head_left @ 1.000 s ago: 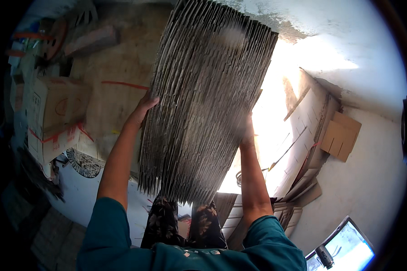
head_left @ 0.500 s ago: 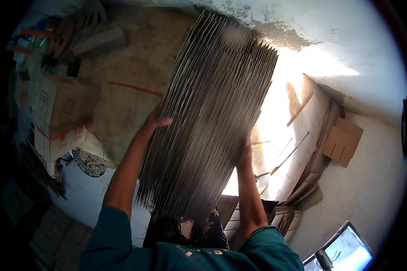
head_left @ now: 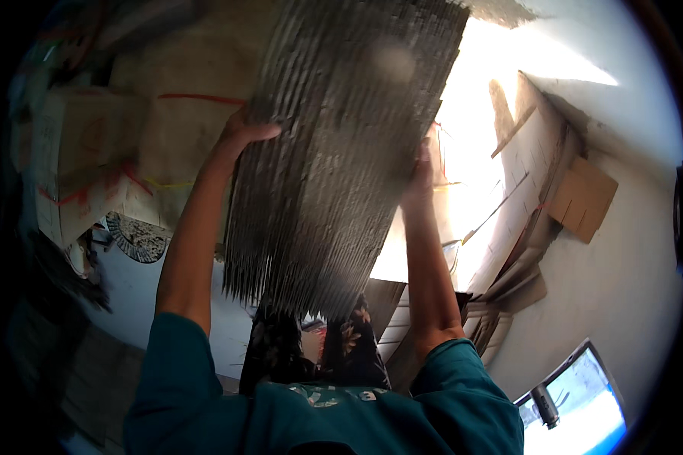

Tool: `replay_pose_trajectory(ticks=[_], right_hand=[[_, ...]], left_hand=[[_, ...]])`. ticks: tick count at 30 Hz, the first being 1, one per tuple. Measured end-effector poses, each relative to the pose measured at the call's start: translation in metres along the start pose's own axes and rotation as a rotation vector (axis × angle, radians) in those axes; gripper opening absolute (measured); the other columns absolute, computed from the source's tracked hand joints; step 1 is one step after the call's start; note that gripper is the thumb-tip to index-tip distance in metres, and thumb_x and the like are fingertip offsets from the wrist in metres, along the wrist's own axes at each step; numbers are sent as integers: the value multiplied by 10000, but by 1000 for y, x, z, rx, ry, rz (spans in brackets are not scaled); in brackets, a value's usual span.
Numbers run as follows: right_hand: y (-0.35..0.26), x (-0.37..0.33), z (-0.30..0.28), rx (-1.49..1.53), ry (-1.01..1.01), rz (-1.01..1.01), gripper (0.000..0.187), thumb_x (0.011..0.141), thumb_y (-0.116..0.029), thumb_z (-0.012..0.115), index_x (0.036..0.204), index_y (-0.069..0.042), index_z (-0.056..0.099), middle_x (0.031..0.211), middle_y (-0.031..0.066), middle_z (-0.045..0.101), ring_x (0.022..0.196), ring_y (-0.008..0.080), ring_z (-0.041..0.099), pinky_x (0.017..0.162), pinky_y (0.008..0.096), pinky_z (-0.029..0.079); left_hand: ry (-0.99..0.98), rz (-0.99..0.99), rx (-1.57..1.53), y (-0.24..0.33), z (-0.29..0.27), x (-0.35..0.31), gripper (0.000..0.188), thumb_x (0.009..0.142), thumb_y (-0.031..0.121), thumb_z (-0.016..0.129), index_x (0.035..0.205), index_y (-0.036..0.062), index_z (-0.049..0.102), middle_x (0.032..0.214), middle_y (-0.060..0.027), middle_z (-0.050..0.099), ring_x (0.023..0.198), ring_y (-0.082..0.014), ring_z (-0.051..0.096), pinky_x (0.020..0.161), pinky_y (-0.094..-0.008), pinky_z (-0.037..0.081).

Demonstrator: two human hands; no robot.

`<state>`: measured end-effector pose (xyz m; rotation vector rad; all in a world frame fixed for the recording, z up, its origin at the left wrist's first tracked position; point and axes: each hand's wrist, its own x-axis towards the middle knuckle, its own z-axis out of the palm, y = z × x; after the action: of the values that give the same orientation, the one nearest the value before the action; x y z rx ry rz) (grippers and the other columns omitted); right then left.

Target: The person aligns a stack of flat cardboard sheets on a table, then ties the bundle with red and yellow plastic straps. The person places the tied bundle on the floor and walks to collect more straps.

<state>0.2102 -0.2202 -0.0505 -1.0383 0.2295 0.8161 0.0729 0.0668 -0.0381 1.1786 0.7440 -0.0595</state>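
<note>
A thick, long stack of thin dark grey sheets [head_left: 334, 159], seen along their edges, is held up in front of me. Its near end is jagged with many narrow points, and its far end runs out of the picture. My left hand [head_left: 244, 135] grips the left side, thumb on the face and fingers hidden behind. On the right side, my right hand [head_left: 419, 178] presses against the edge; its fingers are partly hidden and hazy in the glare. Below the stack's near end show dark floral trousers [head_left: 269, 345].
At left stands a cardboard box [head_left: 99, 144] beside a larger brown surface with a red strap [head_left: 201, 97]. A round speckled object [head_left: 138, 238] lies below. Flat cardboard [head_left: 583, 199] leans by the right wall [head_left: 584, 303]. Strong light glares behind the stack; a bright window [head_left: 584, 409] is lower right.
The stack has moved away from my body, its far end now outside the picture. Both hands have moved the same way, still holding its sides.
</note>
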Motion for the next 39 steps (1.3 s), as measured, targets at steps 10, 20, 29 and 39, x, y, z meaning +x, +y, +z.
replay_pose_trajectory(ticks=[10, 20, 29, 39], right_hand=[[34, -58, 39, -131, -100, -146, 562, 940, -318, 446, 1378, 9, 316, 1304, 113, 475, 1168, 196, 473, 993, 328, 361], [30, 4, -2, -154, 17, 50, 491, 906, -283, 551, 1286, 8, 446, 1196, 99, 555, 1025, 187, 555, 900, 304, 433], [73, -42, -23, -323, 143, -119, 554, 924, -356, 505, 1298, 45, 424, 1240, 108, 519, 1112, 190, 491, 994, 309, 346], [64, -47, -5, -512, 265, -207, 566, 888, -371, 547, 1276, 28, 441, 1198, 102, 535, 1068, 189, 500, 949, 313, 371]], left_hand=[[214, -112, 190, -37, -69, -92, 701, 612, 231, 771, 1218, -12, 514, 1102, -122, 602, 1002, -237, 588, 873, -359, 469], [38, -21, 103, -36, -25, -25, 621, 681, 257, 768, 1191, -7, 530, 1034, -97, 615, 925, -194, 607, 820, -329, 484], [-34, -10, 315, -55, -29, -55, 785, 639, 342, 809, 1268, 7, 480, 1158, -155, 588, 1075, -251, 575, 929, -379, 457], [103, 117, 317, -61, -18, -52, 920, 639, 469, 780, 1332, -1, 398, 1254, -157, 525, 1157, -256, 510, 1015, -369, 377]])
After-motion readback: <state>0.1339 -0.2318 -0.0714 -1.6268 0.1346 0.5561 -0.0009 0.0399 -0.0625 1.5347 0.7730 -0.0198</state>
